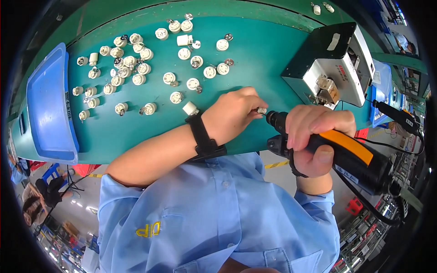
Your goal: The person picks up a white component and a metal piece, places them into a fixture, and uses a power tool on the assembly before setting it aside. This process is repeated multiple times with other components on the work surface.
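My right hand (314,134) is wrapped round a black electric screwdriver (348,157) with an orange stripe, held almost level. Its tip points left, at a small white and metal part (261,110) pinched between the thumb and fingers of my left hand (232,113). Tip and part are very close; I cannot tell whether they touch. My fingers hide most of that part. A black band (202,136) circles my left wrist. Beside it on the green mat (255,54) lies a white cylindrical socket (190,108).
Several white sockets with metal pieces (129,61) are spread over the mat's left and middle. A blue tray (52,109) stands at the far left. At the right sits a black and silver machine (330,68); beyond it hangs another black electric screwdriver (396,116) with a cable.
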`<state>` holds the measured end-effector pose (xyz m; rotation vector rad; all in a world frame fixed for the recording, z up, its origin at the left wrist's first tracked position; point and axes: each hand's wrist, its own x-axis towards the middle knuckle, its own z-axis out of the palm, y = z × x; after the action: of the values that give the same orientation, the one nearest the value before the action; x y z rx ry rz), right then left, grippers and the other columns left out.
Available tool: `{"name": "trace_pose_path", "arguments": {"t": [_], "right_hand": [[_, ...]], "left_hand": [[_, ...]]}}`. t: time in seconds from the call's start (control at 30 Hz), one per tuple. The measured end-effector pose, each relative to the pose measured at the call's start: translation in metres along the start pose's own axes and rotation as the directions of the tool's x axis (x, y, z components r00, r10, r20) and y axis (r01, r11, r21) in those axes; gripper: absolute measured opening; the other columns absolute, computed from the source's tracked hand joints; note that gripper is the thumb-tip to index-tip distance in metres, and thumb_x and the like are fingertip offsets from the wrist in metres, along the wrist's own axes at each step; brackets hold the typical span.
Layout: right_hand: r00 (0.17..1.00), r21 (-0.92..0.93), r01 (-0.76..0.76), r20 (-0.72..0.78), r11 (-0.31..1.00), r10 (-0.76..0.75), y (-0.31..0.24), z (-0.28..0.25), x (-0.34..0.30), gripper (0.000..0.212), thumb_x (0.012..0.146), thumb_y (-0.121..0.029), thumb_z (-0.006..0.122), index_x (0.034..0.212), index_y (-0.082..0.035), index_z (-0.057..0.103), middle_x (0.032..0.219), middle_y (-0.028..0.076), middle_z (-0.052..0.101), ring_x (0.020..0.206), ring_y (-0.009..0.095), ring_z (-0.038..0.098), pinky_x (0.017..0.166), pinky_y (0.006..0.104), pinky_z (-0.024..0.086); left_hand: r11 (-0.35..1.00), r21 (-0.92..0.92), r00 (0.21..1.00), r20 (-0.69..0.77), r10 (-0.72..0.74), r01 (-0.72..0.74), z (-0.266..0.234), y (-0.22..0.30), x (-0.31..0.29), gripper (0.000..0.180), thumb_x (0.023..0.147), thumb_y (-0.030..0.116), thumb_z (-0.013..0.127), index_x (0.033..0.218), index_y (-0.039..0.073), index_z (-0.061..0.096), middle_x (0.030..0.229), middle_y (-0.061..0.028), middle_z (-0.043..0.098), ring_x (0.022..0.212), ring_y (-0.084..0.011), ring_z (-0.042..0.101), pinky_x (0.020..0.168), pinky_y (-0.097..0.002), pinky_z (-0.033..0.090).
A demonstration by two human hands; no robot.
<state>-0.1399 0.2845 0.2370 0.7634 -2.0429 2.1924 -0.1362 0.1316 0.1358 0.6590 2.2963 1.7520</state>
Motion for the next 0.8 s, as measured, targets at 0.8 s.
{"name": "trace_pose_path", "arguments": {"t": [0.8], "right_hand": [[0.831, -0.034, 0.366, -0.439, 0.93, -0.342, -0.057, -0.098, 0.006, 0.046, 0.095, -0.047, 0.048, 0.112, -0.004, 0.047, 0.061, -0.001, 0.047, 0.051, 0.01, 0.045, 0.053, 0.0265, 0.036]], "left_hand": [[0.588, 0.808, 0.999, 0.032, 0.015, -0.035, -0.196, -0.034, 0.169, 0.024, 0.078, 0.006, 0.068, 0.102, 0.009, 0.069, 0.095, -0.0124, 0.063, 0.087, -0.0293, 0.063, 0.08, -0.0372, 0.05]]}}
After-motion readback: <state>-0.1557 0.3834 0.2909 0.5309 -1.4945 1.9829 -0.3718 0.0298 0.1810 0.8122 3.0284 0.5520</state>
